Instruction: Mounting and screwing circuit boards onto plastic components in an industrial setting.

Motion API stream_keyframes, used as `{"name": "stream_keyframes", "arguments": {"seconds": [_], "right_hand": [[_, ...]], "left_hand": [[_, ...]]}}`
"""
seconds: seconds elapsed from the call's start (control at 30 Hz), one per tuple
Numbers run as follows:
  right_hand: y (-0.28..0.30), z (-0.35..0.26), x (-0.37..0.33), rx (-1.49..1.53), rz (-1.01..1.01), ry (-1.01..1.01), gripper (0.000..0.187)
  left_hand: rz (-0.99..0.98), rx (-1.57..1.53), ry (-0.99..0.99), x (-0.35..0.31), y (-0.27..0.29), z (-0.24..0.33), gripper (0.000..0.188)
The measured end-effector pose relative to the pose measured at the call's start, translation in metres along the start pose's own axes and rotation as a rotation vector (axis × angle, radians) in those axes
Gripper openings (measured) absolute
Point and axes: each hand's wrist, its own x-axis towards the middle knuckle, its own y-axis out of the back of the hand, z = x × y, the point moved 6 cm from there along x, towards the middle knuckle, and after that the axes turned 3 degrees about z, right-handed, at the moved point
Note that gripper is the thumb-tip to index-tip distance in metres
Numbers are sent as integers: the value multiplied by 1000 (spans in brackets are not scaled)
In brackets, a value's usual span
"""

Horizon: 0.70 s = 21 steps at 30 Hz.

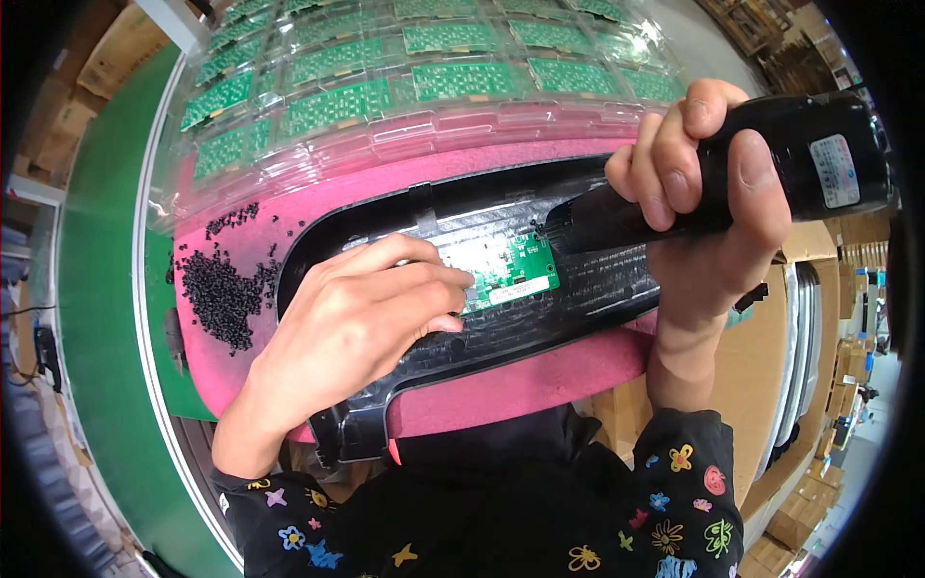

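A green circuit board [525,265] with a white label strip lies in a long black plastic housing [578,313]. My left hand [361,313] rests over the board's left end, its fingers bent and pressed together on that edge. Wrapped round a black electric screwdriver [795,159] is my right hand [708,183]. The tool lies slantwise, its narrower front end over the board's right edge. Whether its tip touches a screw cannot be seen. Small dark bits sit at the board's upper right corner.
The housing sits on a pink mat [520,385]. A heap of small black screws [226,294] is at the mat's left. Behind are clear plastic trays [424,140] holding several green circuit boards. Cardboard boxes [771,356] stand at the right; a green surface [106,289] lies left.
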Motion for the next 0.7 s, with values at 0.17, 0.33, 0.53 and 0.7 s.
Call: {"name": "stream_keyframes", "arguments": {"seconds": [0.17,0.33,0.53,0.7], "right_hand": [[-1,2,1,-79,17,2,27],[-1,5,2,-84,0,-19,27],[-11,4,0,-115,-24,-24,26],[-16,8,5,-255,-43,-43,24]], "left_hand": [[-49,67,-2,-2,-2,1,17],[-65,1,86,-6,-4,-5,16],[-46,-138,136,-9,-7,-13,15],[-64,-218,184,-7,-7,-14,13]]}}
